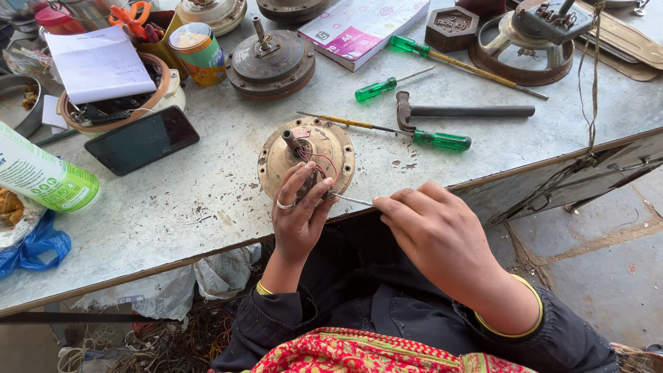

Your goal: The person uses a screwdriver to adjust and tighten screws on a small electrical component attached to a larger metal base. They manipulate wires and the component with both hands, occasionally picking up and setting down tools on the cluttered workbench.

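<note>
The head view looks down on a worn grey bench (207,186) with a round, rusty motor housing (307,155) lying flat near its near edge, its short shaft pointing up and red wires (323,164) coming out of its top. The left hand (298,214), a ring on one finger, rests on the near side of the housing, its fingers (312,188) curled and pressed onto the wires and the metal just beside the shaft. The right hand (431,231) hovers just off the bench edge to the right of the housing, its fingers pressed together, pinching a thin metal tool (353,200) whose tip reaches in under the left hand's fingertips; what kind of tool it is cannot be told. Just beyond the housing lies a green-handled screwdriver (414,135), and farther off a hammer (459,110), a smaller green screwdriver (387,85) and a long one (463,65). A second motor housing (271,63) sits at the far middle, with a book (359,27) to its right. To the left lie a dark phone (141,140), a can (198,52) and a green-and-white bottle (41,177).
</note>
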